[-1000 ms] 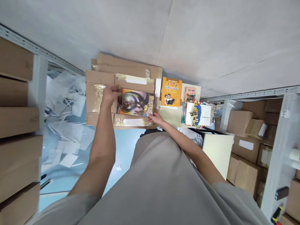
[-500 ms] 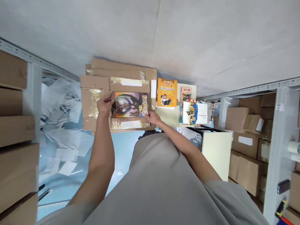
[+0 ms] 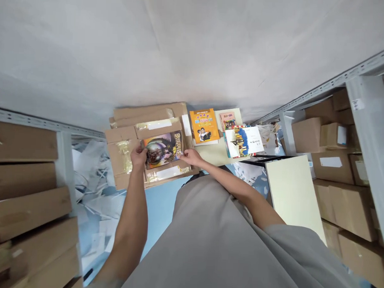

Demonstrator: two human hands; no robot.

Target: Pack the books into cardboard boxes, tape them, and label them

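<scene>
A book with a dark, colourful cover lies over flattened, taped cardboard. My left hand grips its left edge, fingers closed. At its lower right corner, my right hand pinches the edge between thumb and fingers. Just right of the cardboard, an orange book rests on some white paper. Farther right, a white book with a blue and yellow picture tops a small stack, with a pink book partly showing behind it.
Shelves of cardboard boxes stand on the left and right. Loose white papers are heaped on the blue floor at the left. A pale panel stands right of my body. A grey wall rises behind the table.
The view has tilted and shifted, so the table now looks slanted. Both hands stay on the same book, my right hand still at its right corner.
</scene>
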